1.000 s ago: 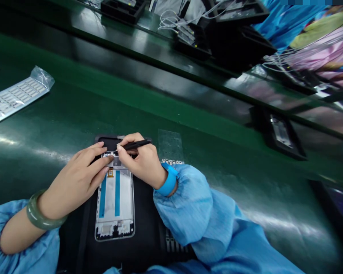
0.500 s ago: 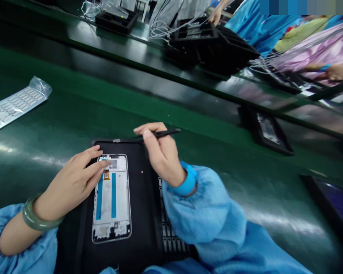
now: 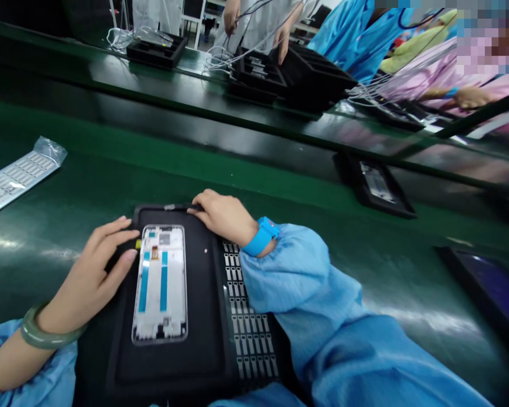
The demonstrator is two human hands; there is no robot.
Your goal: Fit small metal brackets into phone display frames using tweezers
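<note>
Plainly, the left hand (image 3: pixel 89 265) is held with its fingers spread wide and its thumb set apart, and nothing is seen gripped in it. Just to the right of its fingertips, a pale phone frame (image 3: pixel 154 288) is laid flat in a black tray (image 3: pixel 169 364), its inner side turned up and lined with blue strips (image 3: pixel 164 282). Between those fingertips and the frame, a small yellow tab (image 3: pixel 138 244) is shown.

At the tray's upper right corner, the right hand (image 3: pixel 218 215) is placed; how tightly its fingers are closed, and whether anything is held, cannot be told against the dark rim. Just below that hand, a tiny pale piece (image 3: pixel 206 250) is seen on the tray floor, and rows of metal tabs (image 3: pixel 251 325) are set beside the tray.

Beyond the left hand, a printed sheet in clear wrap (image 3: pixel 21 175) is laid on the bench (image 3: pixel 110 181). Well beyond the right hand, another frame (image 3: pixel 377 182) is held in a black case (image 3: pixel 401 206). Farthest off, past both hands, black boxes (image 3: pixel 314 76) and pale cables (image 3: pixel 216 59) are seen near co-workers' hands (image 3: pixel 282 45).
</note>
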